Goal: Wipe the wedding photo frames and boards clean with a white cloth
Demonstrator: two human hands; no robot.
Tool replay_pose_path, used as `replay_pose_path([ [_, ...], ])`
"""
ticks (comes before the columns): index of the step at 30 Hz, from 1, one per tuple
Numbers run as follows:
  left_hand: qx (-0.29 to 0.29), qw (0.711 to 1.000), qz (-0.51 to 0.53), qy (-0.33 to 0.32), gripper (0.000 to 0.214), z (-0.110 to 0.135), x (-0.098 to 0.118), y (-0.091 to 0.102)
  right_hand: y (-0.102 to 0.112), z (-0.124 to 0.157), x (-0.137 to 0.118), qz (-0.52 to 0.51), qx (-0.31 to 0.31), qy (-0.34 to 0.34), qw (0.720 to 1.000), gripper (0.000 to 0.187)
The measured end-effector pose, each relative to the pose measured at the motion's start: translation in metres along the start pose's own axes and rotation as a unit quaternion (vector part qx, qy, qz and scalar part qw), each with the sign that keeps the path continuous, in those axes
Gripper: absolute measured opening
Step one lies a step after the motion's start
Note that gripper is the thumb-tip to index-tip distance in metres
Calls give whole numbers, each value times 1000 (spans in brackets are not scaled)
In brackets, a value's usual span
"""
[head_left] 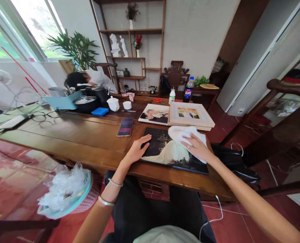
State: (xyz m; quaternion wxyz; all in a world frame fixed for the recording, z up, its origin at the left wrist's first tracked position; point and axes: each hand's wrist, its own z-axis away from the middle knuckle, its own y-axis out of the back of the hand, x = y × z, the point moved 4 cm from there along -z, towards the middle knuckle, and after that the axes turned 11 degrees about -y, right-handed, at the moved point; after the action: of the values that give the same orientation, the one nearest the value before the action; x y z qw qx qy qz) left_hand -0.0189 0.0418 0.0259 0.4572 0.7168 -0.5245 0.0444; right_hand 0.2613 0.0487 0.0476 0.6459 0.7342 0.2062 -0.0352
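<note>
A dark photo panel [160, 136] with a pale gown pictured on it lies flat at the table's near edge. My left hand [139, 148] rests on its left edge, open, with fingers stretched out. On the panel's right side, my right hand [197, 147] holds a folded white cloth [176, 132] pressed against the surface. The cloth covers the panel's upper right corner. Just behind the panel are a photo print [153, 113] and a white-framed photo [208, 119], side by side. To the left of the panel lies a phone [125, 127].
The wooden table [99, 135] also bears a white teapot [113, 104], a cup [127, 105], a blue box [100, 111], orange scissors [158, 100], a white bottle [172, 97] and a cola bottle [188, 90]. A bag-filled basket [85, 199] stands lower left. Another person [99, 79] leans over behind.
</note>
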Motion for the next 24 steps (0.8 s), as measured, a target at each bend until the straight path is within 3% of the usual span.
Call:
replay_pose_path([
  [3,0,1000,3,-2,36,0,0,0,4,11,14,16,34,3,999,40],
  [15,2,1000,-12,7,36,-1,-1,0,7,10,5,66,74,67,993,31],
  [19,3,1000,-12,9,36,-1,-1,0,7,26,-20,74,53,104,990,30],
  [24,-1,1000,-15,5,36,-2,-1,-1,1,81,-77,32,-37,227,973,35],
])
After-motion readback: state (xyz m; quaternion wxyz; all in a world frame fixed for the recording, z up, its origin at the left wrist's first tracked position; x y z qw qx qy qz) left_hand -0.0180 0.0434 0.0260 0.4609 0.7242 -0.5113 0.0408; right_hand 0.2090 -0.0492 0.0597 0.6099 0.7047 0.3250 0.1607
